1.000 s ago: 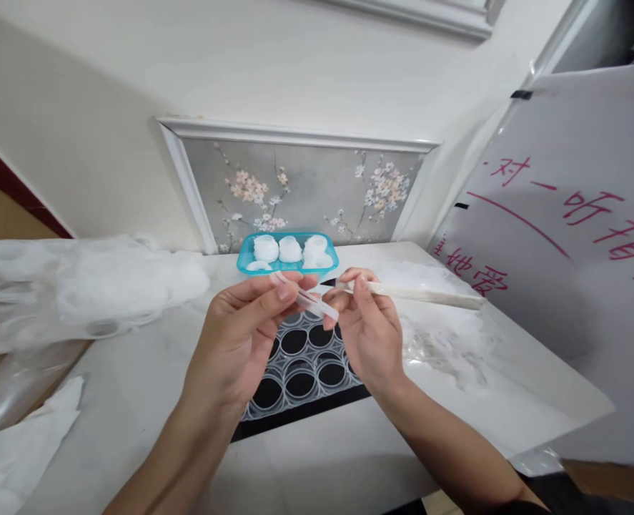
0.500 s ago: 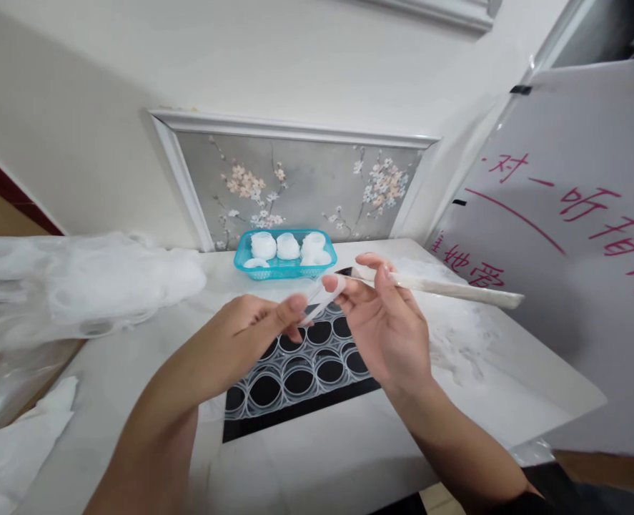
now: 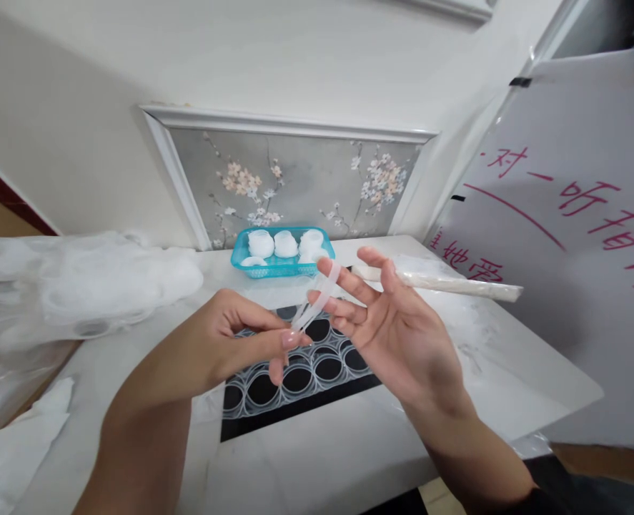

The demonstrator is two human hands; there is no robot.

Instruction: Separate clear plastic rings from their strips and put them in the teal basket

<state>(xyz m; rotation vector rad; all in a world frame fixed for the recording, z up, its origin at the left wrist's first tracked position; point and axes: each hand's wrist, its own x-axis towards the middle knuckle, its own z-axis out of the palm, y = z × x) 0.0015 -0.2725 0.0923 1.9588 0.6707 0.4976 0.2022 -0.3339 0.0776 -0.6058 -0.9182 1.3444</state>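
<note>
My left hand (image 3: 252, 335) pinches a thin, soft, translucent white ring (image 3: 323, 295) between thumb and fingers. The ring is drawn into a narrow loop, and its far end lies over the fingertips of my right hand (image 3: 397, 322). That hand is palm up, fingers spread apart, with nothing gripped. Below both hands, rows of similar clear rings (image 3: 298, 380) lie overlapped on a black sheet (image 3: 274, 425). Behind them stands a blue plastic basket (image 3: 279, 270) with several stacks of white rings (image 3: 286, 244).
A bulky heap of white rings (image 3: 107, 279) is at the left. Beyond my right hand lies a long pale stick-like thing (image 3: 461, 286), near clear plastic film (image 3: 472, 329). A whiteboard with red writing (image 3: 552, 300) stands right; a framed flower panel (image 3: 306, 172) is behind the white table (image 3: 317, 472).
My right hand has opened, its fingers spreading inside or against the ring. My left hand has moved slightly down and left. The ring is now tilted more upright between them.
</note>
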